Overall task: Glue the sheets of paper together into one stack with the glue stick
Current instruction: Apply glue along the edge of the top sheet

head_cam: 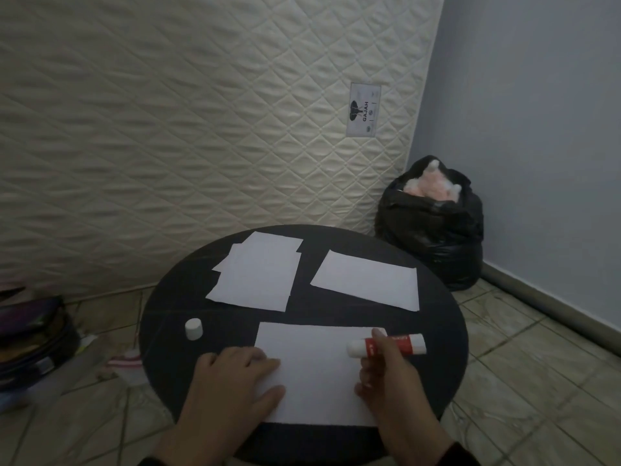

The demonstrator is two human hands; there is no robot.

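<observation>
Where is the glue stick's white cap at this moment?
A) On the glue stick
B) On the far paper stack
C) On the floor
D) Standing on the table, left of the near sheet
D: the cap stands alone on the dark table, while the right hand holds the uncapped glue stick.

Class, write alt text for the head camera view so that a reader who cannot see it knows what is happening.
A right hand holds an uncapped glue stick over a white sheet that the left hand presses flat on a round black table. Its white cap stands to the left; a loose pile of sheets and a single sheet lie beyond.
</observation>
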